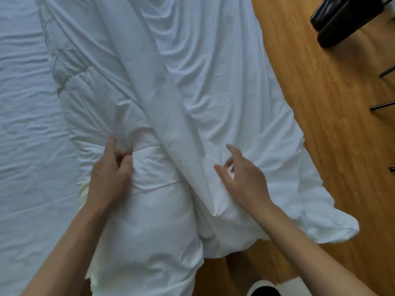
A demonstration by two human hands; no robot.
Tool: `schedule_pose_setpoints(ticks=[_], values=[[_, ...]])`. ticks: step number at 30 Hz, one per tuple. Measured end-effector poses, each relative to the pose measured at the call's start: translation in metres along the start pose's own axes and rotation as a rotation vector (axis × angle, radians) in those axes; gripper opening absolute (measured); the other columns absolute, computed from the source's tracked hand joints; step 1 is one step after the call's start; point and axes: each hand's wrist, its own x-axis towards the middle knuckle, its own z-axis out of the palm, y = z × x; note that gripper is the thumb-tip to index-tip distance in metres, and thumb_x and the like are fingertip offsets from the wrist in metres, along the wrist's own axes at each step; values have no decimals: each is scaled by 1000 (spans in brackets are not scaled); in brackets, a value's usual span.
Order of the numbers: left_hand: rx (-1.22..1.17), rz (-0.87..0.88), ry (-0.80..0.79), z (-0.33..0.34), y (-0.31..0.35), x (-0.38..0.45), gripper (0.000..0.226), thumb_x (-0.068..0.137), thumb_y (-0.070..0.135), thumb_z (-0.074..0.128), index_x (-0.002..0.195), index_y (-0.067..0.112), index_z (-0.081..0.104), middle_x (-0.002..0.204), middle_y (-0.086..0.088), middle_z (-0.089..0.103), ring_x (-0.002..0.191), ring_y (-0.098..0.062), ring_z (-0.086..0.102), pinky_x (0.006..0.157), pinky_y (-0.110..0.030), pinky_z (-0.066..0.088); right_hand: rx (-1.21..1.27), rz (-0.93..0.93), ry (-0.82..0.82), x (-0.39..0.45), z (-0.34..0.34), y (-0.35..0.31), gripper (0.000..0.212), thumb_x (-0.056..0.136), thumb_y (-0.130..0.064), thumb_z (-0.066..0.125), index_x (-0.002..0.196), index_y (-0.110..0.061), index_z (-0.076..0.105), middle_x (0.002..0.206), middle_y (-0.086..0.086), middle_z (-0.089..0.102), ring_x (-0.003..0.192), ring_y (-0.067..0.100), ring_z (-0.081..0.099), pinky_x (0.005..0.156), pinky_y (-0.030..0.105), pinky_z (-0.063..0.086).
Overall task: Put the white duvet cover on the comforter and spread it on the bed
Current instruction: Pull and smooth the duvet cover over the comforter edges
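Observation:
The white duvet cover (pixel 224 86) lies bunched along the bed's right edge and spills over onto the floor. The quilted comforter (pixel 70 73) shows at the left where the cover does not hide it. A long fold of cover cloth runs down the middle. My left hand (pixel 109 169) pinches a bunch of white fabric between thumb and curled fingers. My right hand (pixel 241 176) lies on the cover to the right of the fold with fingers spread and loosely bent, touching the cloth.
The bed (pixel 27 129) with a wrinkled white sheet fills the left side. Wooden floor (pixel 324 124) lies to the right, with a dark chair (pixel 346 20) and thin metal legs at the upper right. A dark shoe (pixel 265 290) shows at the bottom edge.

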Motion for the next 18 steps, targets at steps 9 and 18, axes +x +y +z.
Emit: schedule_pose_setpoints(ticks=[9,18], values=[[248,235,42,-40,-66,-7,101,65,53,56,150,6,29,151,-14,34,135,-34,32,114,-33,22,4,31,-502,53,26,0,70,69,-75,57,121,-29,47,100,-11,60,105,21,59,78,33,43],[-262,-412,62,8,-29,-47,126,40,79,52,152,31,18,147,-12,44,130,-36,46,105,-46,37,-97,144,-510,42,-57,75,41,92,-48,53,75,-12,63,80,2,67,81,23,63,67,34,41]])
